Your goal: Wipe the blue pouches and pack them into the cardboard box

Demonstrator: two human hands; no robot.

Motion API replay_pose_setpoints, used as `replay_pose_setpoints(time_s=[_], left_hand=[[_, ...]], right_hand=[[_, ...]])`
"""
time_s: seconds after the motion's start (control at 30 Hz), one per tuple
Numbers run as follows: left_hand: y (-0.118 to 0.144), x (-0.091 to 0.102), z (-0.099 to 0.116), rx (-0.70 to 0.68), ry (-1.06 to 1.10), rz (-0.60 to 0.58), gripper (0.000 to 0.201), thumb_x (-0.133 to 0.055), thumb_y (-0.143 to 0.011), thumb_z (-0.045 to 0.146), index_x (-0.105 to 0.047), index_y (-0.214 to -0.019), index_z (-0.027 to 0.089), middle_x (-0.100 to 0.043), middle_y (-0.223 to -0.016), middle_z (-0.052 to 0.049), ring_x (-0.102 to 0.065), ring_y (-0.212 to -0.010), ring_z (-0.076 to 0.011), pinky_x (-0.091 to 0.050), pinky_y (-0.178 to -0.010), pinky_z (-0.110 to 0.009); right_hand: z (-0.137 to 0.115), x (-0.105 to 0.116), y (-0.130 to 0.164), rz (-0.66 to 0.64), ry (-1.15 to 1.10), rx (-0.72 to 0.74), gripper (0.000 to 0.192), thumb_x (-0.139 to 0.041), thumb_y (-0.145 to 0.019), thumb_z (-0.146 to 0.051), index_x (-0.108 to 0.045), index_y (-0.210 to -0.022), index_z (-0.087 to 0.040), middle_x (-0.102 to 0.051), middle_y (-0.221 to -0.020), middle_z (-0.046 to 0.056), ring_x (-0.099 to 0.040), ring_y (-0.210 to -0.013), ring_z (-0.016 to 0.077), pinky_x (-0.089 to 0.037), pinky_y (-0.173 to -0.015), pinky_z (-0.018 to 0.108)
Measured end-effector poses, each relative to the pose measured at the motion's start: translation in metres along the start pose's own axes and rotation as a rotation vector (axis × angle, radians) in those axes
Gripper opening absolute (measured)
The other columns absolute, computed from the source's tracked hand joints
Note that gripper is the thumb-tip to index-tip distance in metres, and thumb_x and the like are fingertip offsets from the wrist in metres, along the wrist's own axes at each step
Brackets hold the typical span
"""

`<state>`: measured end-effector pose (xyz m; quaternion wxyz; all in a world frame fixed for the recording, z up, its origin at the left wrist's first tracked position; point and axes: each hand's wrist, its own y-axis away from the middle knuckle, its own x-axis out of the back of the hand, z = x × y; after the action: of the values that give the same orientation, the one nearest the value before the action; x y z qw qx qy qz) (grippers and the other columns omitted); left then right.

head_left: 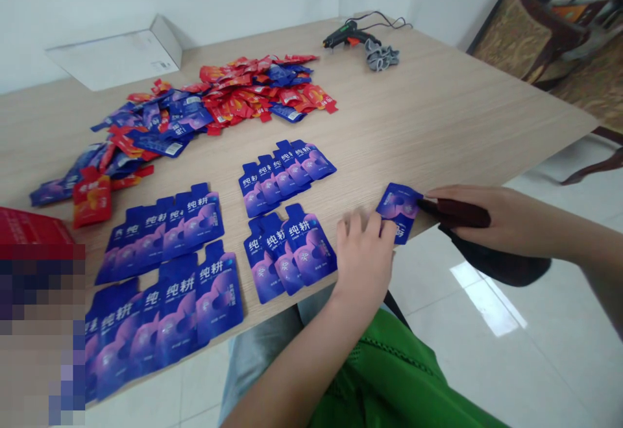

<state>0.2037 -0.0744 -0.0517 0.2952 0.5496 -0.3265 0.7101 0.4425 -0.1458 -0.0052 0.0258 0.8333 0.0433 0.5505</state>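
At the table's front edge lies a blue-and-purple pouch (pixel 396 206) with white lettering, turned at an angle. My left hand (pixel 366 252) holds the pouch by its left side, fingers bent over the tabletop and thumb out of sight. From the right, my right hand (pixel 501 220) grips dark-handled scissors (pixel 460 212). Their front end meets the pouch's right corner; I cannot make out the blades. Left of my left hand, a short overlapping row of blue pouches (pixel 306 249) lies face up, with another row (pixel 292 171) behind it.
Further left lie two more rows of blue pouches (pixel 170 304). A loose heap of red and blue pouches (pixel 233 93) spreads across the back, before a white box (pixel 121 61). A glue gun (pixel 348 35) and grey cloth (pixel 382 56) sit at back right. Someone's blurred shape fills the lower left.
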Motion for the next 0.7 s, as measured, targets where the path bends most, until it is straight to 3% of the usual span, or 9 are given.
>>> replay_pose_setpoints(time_s=[0.1,0.2,0.3,0.4,0.47,0.57,0.63,0.7], left_hand=[[0.001,0.006,-0.002,-0.055,0.048,0.017,0.012,-0.054,-0.097,0.022,-0.065,-0.101,0.023,-0.07,-0.108,-0.002,-0.062,-0.105,-0.0262,-0.048,-0.09,-0.047],[-0.007,0.025,-0.008,-0.04,0.098,0.072,0.018,-0.049,-0.099,0.019,-0.065,-0.104,0.023,-0.07,-0.112,-0.001,-0.064,-0.102,-0.0216,-0.047,-0.087,-0.042],[-0.03,0.053,-0.023,0.043,0.254,0.13,0.022,-0.042,-0.102,0.019,-0.064,-0.104,0.018,-0.072,-0.095,-0.004,-0.066,-0.087,-0.0187,-0.046,-0.078,-0.034],[-0.062,0.073,-0.042,0.067,0.384,0.068,0.026,-0.037,-0.104,0.022,-0.062,-0.102,0.015,-0.068,-0.08,-0.002,-0.062,-0.071,-0.0147,-0.044,-0.066,-0.026],[-0.081,0.073,-0.052,0.023,0.366,-0.014,0.026,-0.038,-0.103,0.022,-0.063,-0.099,0.015,-0.069,-0.085,-0.002,-0.062,-0.074,-0.0132,-0.044,-0.067,-0.024],[-0.099,0.057,-0.059,0.021,0.278,-0.098,0.022,-0.046,-0.1,0.022,-0.066,-0.092,0.015,-0.07,-0.087,-0.004,-0.063,-0.077,-0.0154,-0.046,-0.071,-0.026],[-0.103,0.043,-0.056,0.06,0.204,-0.104,0.018,-0.052,-0.096,0.022,-0.068,-0.093,0.014,-0.071,-0.09,-0.008,-0.065,-0.085,-0.0209,-0.048,-0.077,-0.032],[-0.1,0.034,-0.048,0.12,0.116,-0.063,0.019,-0.054,-0.094,0.019,-0.067,-0.107,0.013,-0.07,-0.106,-0.015,-0.062,-0.103,-0.0291,-0.046,-0.089,-0.042]], right_hand=[[-0.001,0.007,0.014,0.054,-0.007,-0.003,0.041,-0.057,-0.087,-0.028,-0.059,-0.128,-0.029,-0.068,-0.128,0.004,-0.065,-0.115,0.026,-0.051,-0.099,0.04],[-0.001,0.013,0.024,0.152,0.005,-0.021,0.04,-0.059,-0.086,-0.034,-0.06,-0.125,-0.031,-0.068,-0.127,0.003,-0.066,-0.111,0.0269,-0.053,-0.095,0.04],[0.0,0.018,0.029,0.218,0.006,-0.056,0.043,-0.061,-0.085,-0.039,-0.059,-0.127,-0.033,-0.067,-0.127,0.003,-0.066,-0.11,0.0276,-0.052,-0.095,0.041],[0.002,0.021,0.032,0.238,0.0,-0.118,0.045,-0.062,-0.084,-0.043,-0.059,-0.127,-0.034,-0.068,-0.125,0.002,-0.066,-0.108,0.0277,-0.052,-0.093,0.042],[0.003,0.021,0.032,0.249,-0.011,-0.148,0.044,-0.063,-0.083,-0.045,-0.059,-0.126,-0.036,-0.068,-0.123,0.0,-0.066,-0.106,0.027,-0.052,-0.092,0.042],[0.004,0.017,0.03,0.251,-0.03,-0.162,0.04,-0.063,-0.084,-0.043,-0.061,-0.123,-0.036,-0.07,-0.119,-0.002,-0.067,-0.102,0.0252,-0.052,-0.09,0.04],[0.005,0.011,0.027,0.219,-0.054,-0.145,0.038,-0.063,-0.085,-0.042,-0.061,-0.122,-0.036,-0.071,-0.116,-0.002,-0.068,-0.1,0.0243,-0.053,-0.087,0.039],[0.007,0.006,0.023,0.197,-0.085,-0.114,0.038,-0.063,-0.085,-0.044,-0.062,-0.122,-0.035,-0.072,-0.115,-0.002,-0.068,-0.1,0.0242,-0.053,-0.087,0.04]])
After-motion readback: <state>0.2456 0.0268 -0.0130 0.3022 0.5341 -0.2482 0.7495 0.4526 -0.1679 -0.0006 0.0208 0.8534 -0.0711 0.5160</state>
